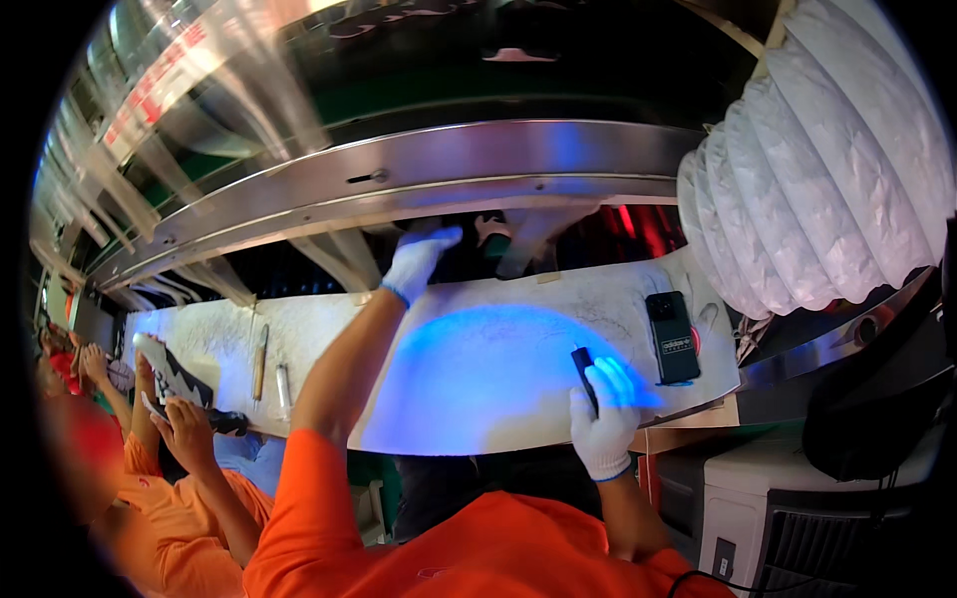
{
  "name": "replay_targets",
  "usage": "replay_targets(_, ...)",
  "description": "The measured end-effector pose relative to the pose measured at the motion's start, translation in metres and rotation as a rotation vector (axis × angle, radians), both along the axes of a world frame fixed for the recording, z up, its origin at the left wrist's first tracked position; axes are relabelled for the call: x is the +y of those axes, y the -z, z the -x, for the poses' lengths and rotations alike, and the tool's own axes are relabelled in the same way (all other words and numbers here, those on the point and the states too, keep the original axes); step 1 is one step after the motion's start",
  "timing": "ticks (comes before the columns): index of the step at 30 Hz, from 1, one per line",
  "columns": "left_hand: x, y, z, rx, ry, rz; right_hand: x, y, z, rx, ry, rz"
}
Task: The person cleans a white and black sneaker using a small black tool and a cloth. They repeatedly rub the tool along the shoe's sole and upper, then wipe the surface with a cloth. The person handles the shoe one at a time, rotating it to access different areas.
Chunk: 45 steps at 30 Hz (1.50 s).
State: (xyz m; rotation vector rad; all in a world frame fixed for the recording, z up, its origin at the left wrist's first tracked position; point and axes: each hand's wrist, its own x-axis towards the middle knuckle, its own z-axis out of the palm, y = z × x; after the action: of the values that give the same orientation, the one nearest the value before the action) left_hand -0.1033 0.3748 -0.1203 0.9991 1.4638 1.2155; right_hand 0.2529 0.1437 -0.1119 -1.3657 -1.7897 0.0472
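My left hand (421,261), in a white glove, reaches over the far edge of the worktable into the dark gap beneath a metal rail. Its fingers stretch to the right, slightly blurred, beside a dark piece with a pale pinkish patch (491,231); no hold on it shows. At the table's right front, my gloved right hand (605,419) is closed around a slim black pen-like tool (584,381) with a thin tip pointing away from me. Blue light falls on this hand and on the pale tabletop (469,369).
A black phone (673,337) lies right of my right hand. Left on the table are a wooden-handled tool (260,364) and a clear slim tube (283,389). The metal rail (439,159) crosses behind; a white ribbed duct (812,169) bulges in at right. A co-worker at left handles a black-and-white shoe (179,377).
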Motion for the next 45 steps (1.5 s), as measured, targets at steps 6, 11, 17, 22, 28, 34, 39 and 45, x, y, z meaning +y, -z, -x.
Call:
replay_targets(6,0.148,0.105,0.044,0.267,0.078,-0.282,0.013,0.028,-0.01,0.073,0.075,-0.032)
replay_targets(11,0.129,0.056,0.013,-0.153,0.122,-0.022,0.028,0.003,-0.015,-0.144,-0.197,0.235)
replay_targets(17,0.12,0.027,0.025,-0.191,0.162,0.085,0.048,0.028,-0.01,-0.191,-0.028,0.132)
replay_targets(22,0.115,0.029,-0.008,-0.212,0.108,0.127,0.046,0.018,-0.009,-0.253,-0.023,0.161)
replay_targets(28,0.103,0.02,-0.055,-0.254,-0.108,0.153,0.043,0.019,-0.01,-0.251,0.027,0.137)
replay_targets(34,-0.003,-0.008,0.009,-0.786,-0.058,0.086,0.014,0.017,-0.003,-0.03,0.032,-0.22)
replay_targets(39,-0.167,-0.04,-0.011,-0.93,-0.159,-0.123,-0.053,0.014,0.067,1.129,-0.304,0.484)
replay_targets(45,-0.355,-0.008,-0.092,-0.67,-0.413,-0.274,-0.068,0.002,0.135,1.836,-0.673,1.027)
